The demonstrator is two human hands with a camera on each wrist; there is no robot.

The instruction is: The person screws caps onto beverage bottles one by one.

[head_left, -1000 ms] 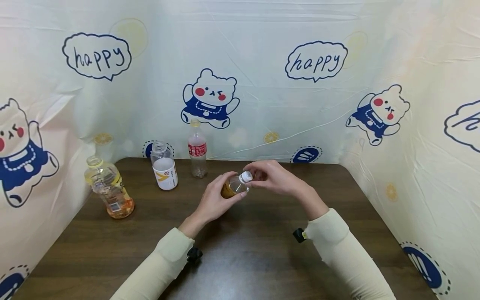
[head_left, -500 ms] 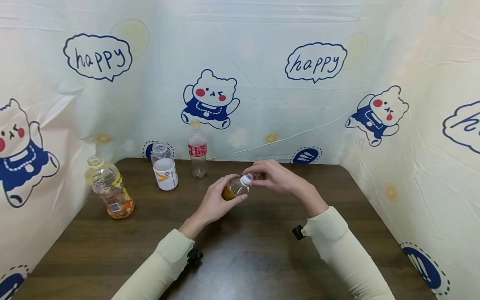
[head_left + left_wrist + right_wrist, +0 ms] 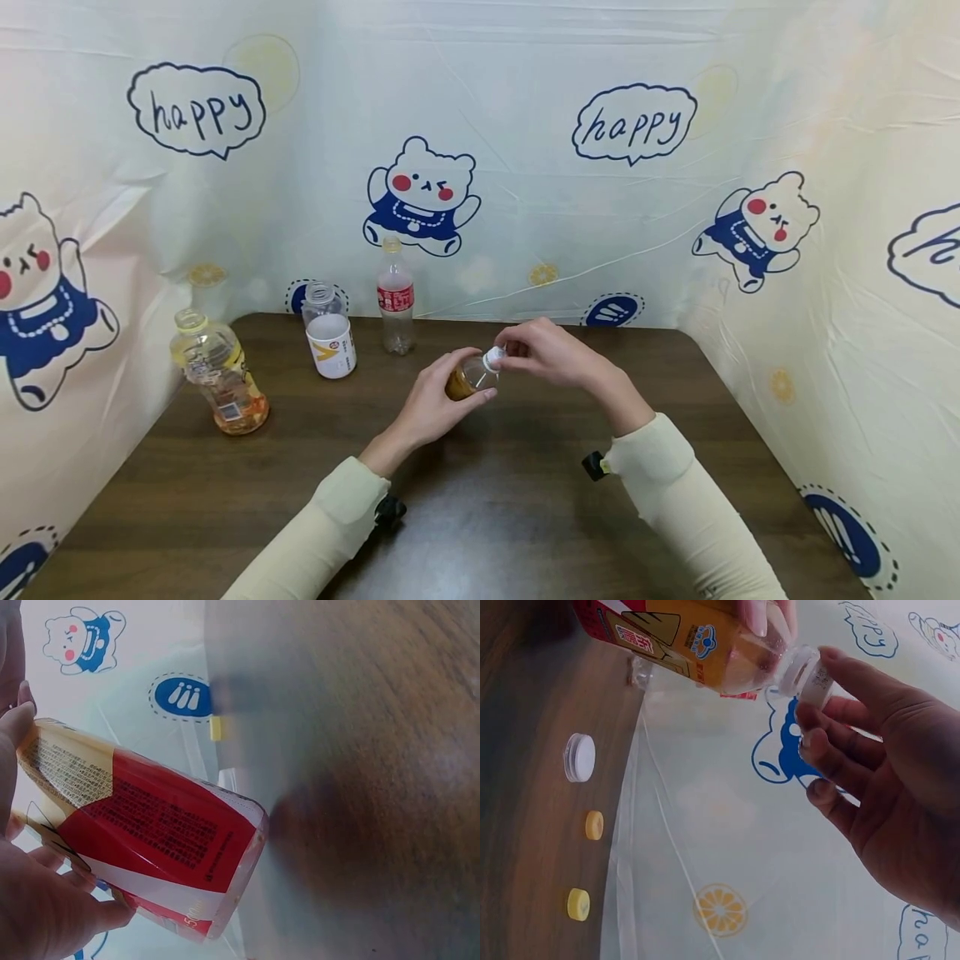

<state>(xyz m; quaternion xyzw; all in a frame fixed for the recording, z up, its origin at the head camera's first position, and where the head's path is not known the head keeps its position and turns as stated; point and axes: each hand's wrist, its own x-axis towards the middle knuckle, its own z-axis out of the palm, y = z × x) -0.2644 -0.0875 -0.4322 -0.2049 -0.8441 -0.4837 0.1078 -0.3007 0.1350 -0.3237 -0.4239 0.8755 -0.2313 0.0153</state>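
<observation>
My left hand [image 3: 431, 402] grips a bottle of amber drink [image 3: 461, 380], tilted with its neck toward the right, above the table. In the left wrist view the bottle's red and cream label [image 3: 150, 817] faces the camera, with fingers wrapped round its upper part. The thumb and fingers of my right hand [image 3: 551, 357] pinch the white cap [image 3: 816, 686] at the bottle's mouth. A clear ring of the bottle neck [image 3: 795, 667] shows beside the cap in the right wrist view.
An uncapped bottle with a yellow neck [image 3: 221, 375], a wide-mouth bottle with a white label [image 3: 330, 342] and a red-labelled clear bottle [image 3: 395, 302] stand at left. A white cap [image 3: 580, 757], an orange cap [image 3: 594, 825] and a yellow cap [image 3: 578, 904] lie on the table.
My right fingers have shifted their hold slightly at the white cap. The bottle and left hand have moved only a little; the standing bottles stay put.
</observation>
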